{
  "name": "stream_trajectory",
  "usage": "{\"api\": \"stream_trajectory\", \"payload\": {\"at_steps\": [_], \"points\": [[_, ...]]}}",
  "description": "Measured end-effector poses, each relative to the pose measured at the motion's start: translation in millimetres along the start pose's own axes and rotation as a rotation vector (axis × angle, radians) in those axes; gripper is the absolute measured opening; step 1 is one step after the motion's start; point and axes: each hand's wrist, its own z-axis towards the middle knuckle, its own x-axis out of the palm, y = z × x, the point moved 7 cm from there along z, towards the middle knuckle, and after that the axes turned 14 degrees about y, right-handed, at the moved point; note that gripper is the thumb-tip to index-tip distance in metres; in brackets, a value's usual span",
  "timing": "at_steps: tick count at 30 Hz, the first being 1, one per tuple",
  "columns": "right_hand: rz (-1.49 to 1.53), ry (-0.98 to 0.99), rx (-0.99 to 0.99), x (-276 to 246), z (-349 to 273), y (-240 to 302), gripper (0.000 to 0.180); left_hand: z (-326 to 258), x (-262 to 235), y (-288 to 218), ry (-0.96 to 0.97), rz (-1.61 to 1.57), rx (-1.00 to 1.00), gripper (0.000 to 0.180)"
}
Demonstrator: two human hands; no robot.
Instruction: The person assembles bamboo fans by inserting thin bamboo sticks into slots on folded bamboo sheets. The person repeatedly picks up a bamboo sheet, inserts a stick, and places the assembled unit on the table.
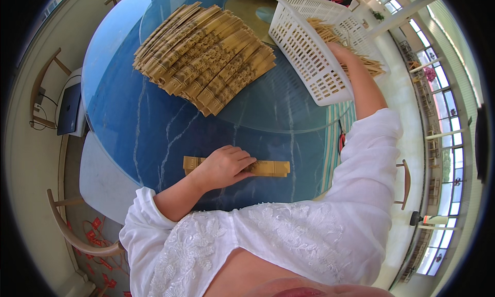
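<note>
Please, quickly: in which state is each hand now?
Left hand: fingers curled, holding the gold paper sleeve.
Right hand: inside the white basket, at the sticks; fingers hidden, grip cannot be told.

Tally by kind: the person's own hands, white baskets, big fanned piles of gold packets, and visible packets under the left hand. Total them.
Left hand and right hand: 2
White basket: 1
Fanned pile: 1
Visible packet under left hand: 1
Total: 5
</note>
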Motion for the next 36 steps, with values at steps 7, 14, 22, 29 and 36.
{"api": "stream_trajectory", "payload": {"at_steps": [7,14,22,29,36], "points": [[-0.262,-1.018,-0.463,-50.8,-149.8,68.5,0.037,2.3,-4.3,3.5,-0.022,-0.017,-0.002,0.032],[0.505,-1.178,-1.138,47.7,-322.1,61.4,0.029,-3.1,-10.9,4.5,-0.086,-0.021,-0.040,0.030],[1.025,-0.687,-0.884,192.2,-275.9,6.5,0.031,-0.3,-7.4,2.3,-0.062,-0.009,0.031,0.025],[1.125,-0.642,-0.872,241.6,-261.9,-13.3,0.030,-7.3,13.0,-31.5,0.293,-0.699,-0.314,0.019],[1.169,-0.474,-0.850,286.8,-250.9,-4.5,0.029,-10.9,28.6,-40.6,0.267,-0.774,-0.314,0.015]]}}
